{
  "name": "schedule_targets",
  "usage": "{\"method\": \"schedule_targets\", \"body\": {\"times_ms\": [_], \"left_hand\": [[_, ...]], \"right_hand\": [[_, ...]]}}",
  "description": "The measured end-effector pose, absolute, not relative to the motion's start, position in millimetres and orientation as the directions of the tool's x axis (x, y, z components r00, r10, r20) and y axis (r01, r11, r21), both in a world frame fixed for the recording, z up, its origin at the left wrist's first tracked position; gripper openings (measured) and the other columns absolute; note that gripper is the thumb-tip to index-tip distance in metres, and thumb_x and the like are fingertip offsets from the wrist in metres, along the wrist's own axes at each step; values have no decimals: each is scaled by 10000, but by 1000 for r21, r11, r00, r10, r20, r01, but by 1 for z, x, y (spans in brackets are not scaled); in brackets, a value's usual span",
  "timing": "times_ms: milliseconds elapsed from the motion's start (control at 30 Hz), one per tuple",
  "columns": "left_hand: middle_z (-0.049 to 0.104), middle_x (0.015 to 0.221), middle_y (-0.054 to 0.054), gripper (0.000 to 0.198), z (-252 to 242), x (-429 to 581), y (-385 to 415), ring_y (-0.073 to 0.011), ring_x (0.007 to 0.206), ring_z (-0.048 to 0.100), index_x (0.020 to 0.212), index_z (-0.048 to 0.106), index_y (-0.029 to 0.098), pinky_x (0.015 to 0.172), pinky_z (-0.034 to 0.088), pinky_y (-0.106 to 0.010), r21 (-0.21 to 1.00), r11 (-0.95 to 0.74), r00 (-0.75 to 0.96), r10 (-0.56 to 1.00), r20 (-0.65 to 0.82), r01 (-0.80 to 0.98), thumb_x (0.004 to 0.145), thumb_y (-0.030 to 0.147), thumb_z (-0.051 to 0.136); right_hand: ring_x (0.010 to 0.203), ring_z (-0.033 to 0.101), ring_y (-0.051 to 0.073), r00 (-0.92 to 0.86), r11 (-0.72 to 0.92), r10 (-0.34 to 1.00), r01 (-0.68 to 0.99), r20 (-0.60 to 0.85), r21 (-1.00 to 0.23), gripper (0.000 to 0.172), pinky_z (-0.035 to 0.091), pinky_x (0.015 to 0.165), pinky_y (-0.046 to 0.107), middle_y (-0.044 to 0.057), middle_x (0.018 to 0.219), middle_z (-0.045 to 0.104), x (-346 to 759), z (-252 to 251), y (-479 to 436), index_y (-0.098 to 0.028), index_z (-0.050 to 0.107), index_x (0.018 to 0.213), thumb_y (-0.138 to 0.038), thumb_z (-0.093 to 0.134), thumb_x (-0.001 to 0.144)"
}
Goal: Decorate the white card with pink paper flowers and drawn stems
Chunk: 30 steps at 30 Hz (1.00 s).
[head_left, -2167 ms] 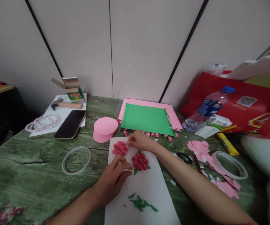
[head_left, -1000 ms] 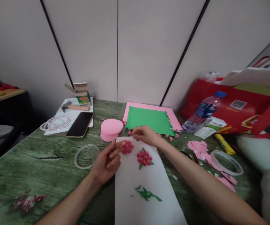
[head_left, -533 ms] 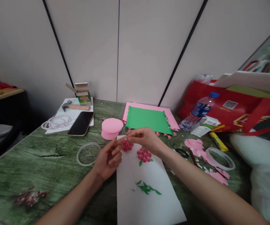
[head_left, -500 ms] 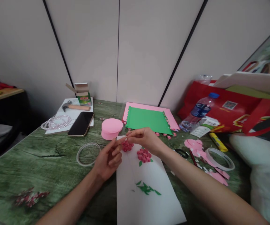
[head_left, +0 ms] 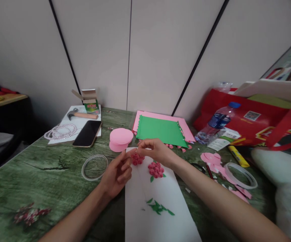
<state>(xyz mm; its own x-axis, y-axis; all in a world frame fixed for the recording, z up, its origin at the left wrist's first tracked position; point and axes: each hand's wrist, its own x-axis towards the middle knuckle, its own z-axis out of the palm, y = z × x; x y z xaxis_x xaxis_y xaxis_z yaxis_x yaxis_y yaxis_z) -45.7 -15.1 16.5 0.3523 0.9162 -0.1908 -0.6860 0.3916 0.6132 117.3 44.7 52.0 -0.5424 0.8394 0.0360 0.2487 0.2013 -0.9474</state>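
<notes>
Over the top of a white paper sheet (head_left: 137, 208), my two hands meet at the fingertips. My right hand (head_left: 154, 150) is closed in a pinch against the fingertip of my left hand (head_left: 117, 173); whatever lies between them is too small to name. The left fingers are curled, with the index finger reaching to the right. Just below the fingertips, a pink paper flower (head_left: 136, 159) is partly covered. A second pink paper flower (head_left: 155, 170) with green leaves lies to its right. Farther down the sheet is a cluster of green paper leaves (head_left: 158, 207).
Pink paper circles (head_left: 121, 136) and a roll of tape (head_left: 84, 169) lie left of the sheet. Behind are green paper (head_left: 160, 129), a phone (head_left: 87, 133) and a hammer (head_left: 83, 115). At right stand a bottle (head_left: 217, 121), a glue stick (head_left: 238, 156) and another tape roll (head_left: 252, 183).
The view has shifted slightly, so the things on the right appear a little farther right. My hands stay together at the fingertips, nearly unmoved.
</notes>
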Motion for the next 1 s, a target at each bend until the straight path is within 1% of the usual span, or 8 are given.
{"method": "schedule_targets", "body": {"times_ms": [233,333,400,467,567,700,833,1000], "left_hand": [[388,524,97,498,15,-38,-17,-12,311,261,1266,463,267,313,147,-128,807,200,134,979,-150,-555,796,361,599],[384,467,84,366,4,-33,-20,-38,309,326,1079,616,186,316,180,-152,955,115,68,993,-100,-272,798,417,571],[437,434,55,270,-4,-30,-25,-63,340,395,934,680,167,366,274,-175,999,-44,102,994,40,29,804,374,566],[563,508,13,185,-12,-28,-29,-83,416,469,910,697,198,464,359,-203,927,-266,181,958,223,265,783,291,598],[680,675,-26,245,-20,-29,-33,-103,466,523,1008,668,246,527,389,-231,794,-441,276,894,352,418,772,218,610],[710,730,-54,274,-24,-30,-31,-140,495,578,1046,640,245,531,411,-255,707,-506,297,863,409,495,781,191,600],[690,645,-38,239,-26,-29,-28,-161,527,618,1038,609,211,501,417,-241,578,-577,338,813,475,576,803,185,581],[650,600,-10,176,-25,-27,-28,-146,490,608,1030,515,147,452,433,-230,405,-655,409,734,542,638,902,211,412]], "right_hand": [[631,507,103,-545,317,834,336,91,-887,154,412,620,234,5,678,574,119,55,67,-148,559,631,-251,557,746],[588,500,97,-574,343,816,381,71,-859,128,406,577,228,-2,652,568,123,50,88,-148,551,663,-239,550,754],[553,496,91,-615,330,788,416,5,-847,106,408,542,222,-5,656,567,126,45,102,-148,544,685,-224,544,759],[546,503,85,-660,301,747,444,-81,-844,78,424,529,213,-13,668,557,126,40,113,-153,533,705,-203,531,765],[562,519,83,-719,303,674,480,-171,-823,59,446,547,201,-34,641,518,120,36,126,-162,514,705,-162,515,764],[540,498,75,-792,402,569,503,-221,-765,101,415,514,180,-42,612,490,106,37,135,-161,493,667,-119,496,759],[508,467,62,-849,533,453,503,-273,-680,117,351,490,168,-51,578,493,92,37,142,-150,509,667,-78,478,754],[533,451,72,-875,671,349,484,-336,-561,96,332,508,184,-39,591,527,78,35,147,-139,543,661,-63,504,705]]}}
